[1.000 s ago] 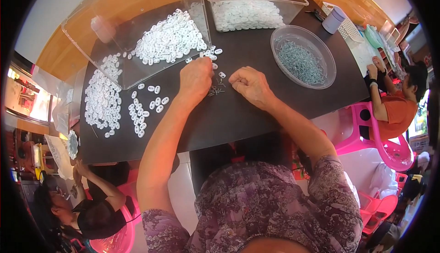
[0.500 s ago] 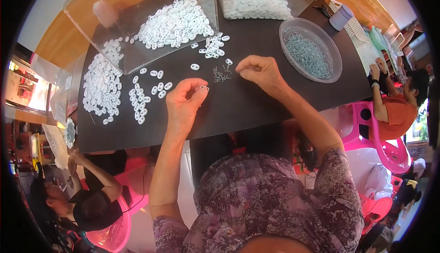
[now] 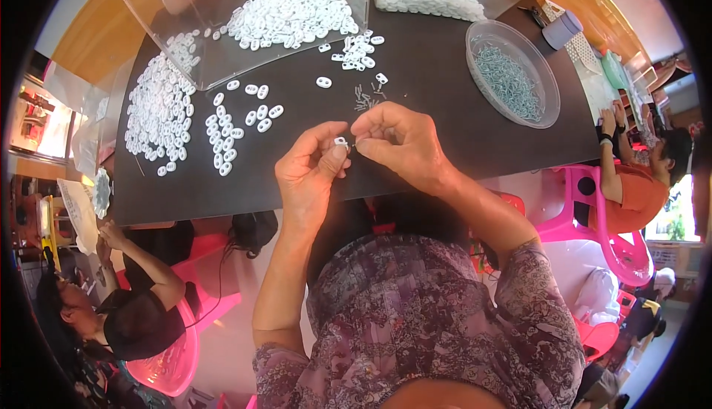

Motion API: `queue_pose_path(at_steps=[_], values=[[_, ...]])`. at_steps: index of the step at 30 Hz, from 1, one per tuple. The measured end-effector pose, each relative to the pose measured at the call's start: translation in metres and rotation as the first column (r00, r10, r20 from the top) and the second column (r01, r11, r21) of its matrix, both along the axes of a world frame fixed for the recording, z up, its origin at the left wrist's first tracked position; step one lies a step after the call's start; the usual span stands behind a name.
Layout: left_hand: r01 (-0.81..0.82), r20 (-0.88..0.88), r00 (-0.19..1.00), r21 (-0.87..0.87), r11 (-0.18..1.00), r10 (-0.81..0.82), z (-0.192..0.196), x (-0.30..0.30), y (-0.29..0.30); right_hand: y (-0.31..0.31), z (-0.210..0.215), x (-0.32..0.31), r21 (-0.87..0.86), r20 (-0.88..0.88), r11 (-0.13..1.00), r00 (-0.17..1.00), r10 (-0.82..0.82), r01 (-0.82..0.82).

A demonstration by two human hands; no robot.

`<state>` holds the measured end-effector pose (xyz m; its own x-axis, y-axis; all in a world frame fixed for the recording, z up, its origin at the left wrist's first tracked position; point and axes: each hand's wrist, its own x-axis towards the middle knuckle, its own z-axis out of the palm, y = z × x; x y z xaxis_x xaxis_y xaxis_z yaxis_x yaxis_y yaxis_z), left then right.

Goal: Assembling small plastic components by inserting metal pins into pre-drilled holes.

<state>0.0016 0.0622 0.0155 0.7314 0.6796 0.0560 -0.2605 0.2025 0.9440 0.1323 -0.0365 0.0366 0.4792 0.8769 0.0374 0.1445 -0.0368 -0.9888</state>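
A small white oval plastic piece [image 3: 341, 141] is pinched between the thumb and fingers of my left hand [image 3: 305, 175]. Right beside it, my right hand [image 3: 406, 146] pinches a tiny thin screw [image 3: 353, 146], its tip close to the piece; whether they touch is too small to tell. Just beyond my fingers lies a little pile of screws [image 3: 365, 99]. Loose two-holed white pieces [image 3: 224, 142] are scattered to the left, one single white piece [image 3: 324, 82] lies farther off, and a cluster of white pieces [image 3: 359, 53] sits behind it.
A round clear tub [image 3: 552, 101] of screws stands at the right. Clear bins [image 3: 282, 68] at the back hold heaps of white pieces. Another heap [image 3: 157, 116] covers the table's left. A purple-grey cup [image 3: 561, 31] is at the far right. People sit left and right on pink chairs.
My right hand has come back from beside the screw pile to my left hand, bringing a screw to the white piece. The view has shifted slightly.
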Motion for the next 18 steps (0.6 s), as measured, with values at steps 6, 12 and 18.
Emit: queue_pose_path(at_steps=[6, 12, 18], values=[[-0.019, -0.01, 1.0, 0.005, 1.0, 0.019, -0.005, -0.01, -0.003, -0.002, 0.001, -0.007, -0.059, -0.002, 0.998, 1.0, 0.008, -0.008], [-0.048, -0.054, 0.997, 0.058, 0.997, 0.051, -0.003, -0.013, -0.006, -0.002, -0.002, -0.013, -0.04, -0.02, 0.999, 1.0, -0.007, 0.007], [-0.087, -0.066, 0.993, 0.102, 0.991, 0.094, -0.002, -0.014, -0.009, 0.0, -0.008, -0.015, 0.003, -0.011, 1.0, 1.0, -0.015, 0.015]])
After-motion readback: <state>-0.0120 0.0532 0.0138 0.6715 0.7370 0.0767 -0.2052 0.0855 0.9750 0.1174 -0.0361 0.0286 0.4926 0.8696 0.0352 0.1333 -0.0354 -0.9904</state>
